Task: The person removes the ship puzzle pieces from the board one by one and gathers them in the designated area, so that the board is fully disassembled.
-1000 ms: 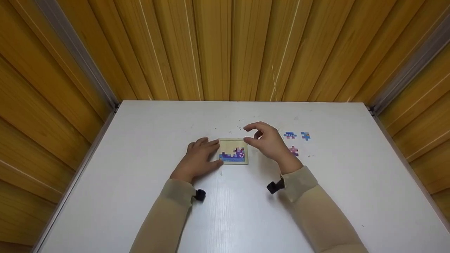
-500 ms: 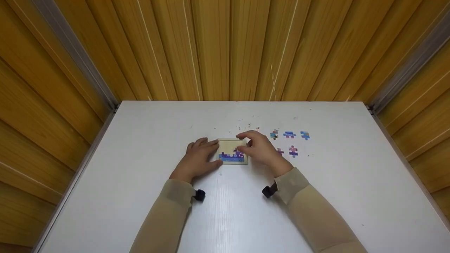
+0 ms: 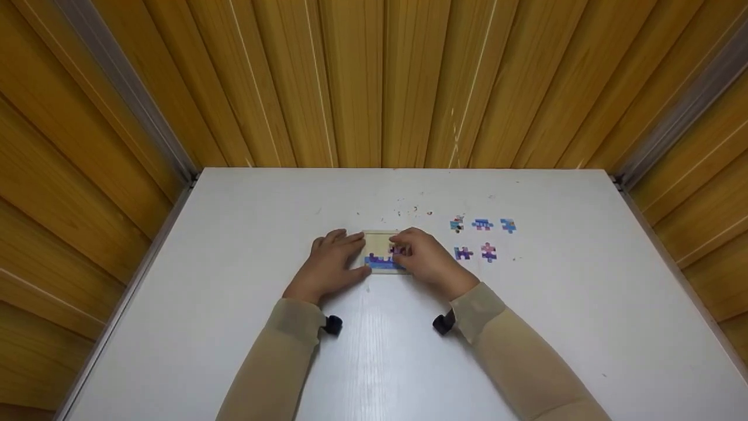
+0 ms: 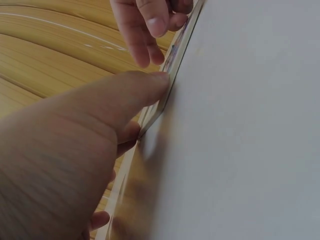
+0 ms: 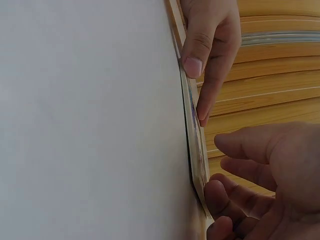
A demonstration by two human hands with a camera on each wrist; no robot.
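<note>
A small puzzle frame [image 3: 378, 235] lies flat on the white table, its lower part filled with blue and purple pieces. Against its left side rests my left hand [image 3: 332, 263], the thumb on the near corner and the forefinger reaching the far corner; both look fairly straight. My right hand [image 3: 429, 260] is over the frame's right side, thumb and forefinger bent around a purple-pink puzzle piece [image 3: 396, 248] lying in it. In the right wrist view the right hand's fingers [image 5: 245, 142] stand apart with nothing seen between them. The right hand covers the frame's right edge.
To the right of the frame lie several loose puzzle pieces, among them a blue piece [image 3: 508, 225], a pink piece [image 3: 488, 252] and a purple piece [image 3: 463, 253]. Small specks are scattered behind the frame. Yellow wood-look panels [image 3: 356, 82] rise past the table's far edge.
My right hand has moved left and slightly nearer, from beside the frame to over its right side, uncovering loose pieces behind it. The left hand has stayed put.
</note>
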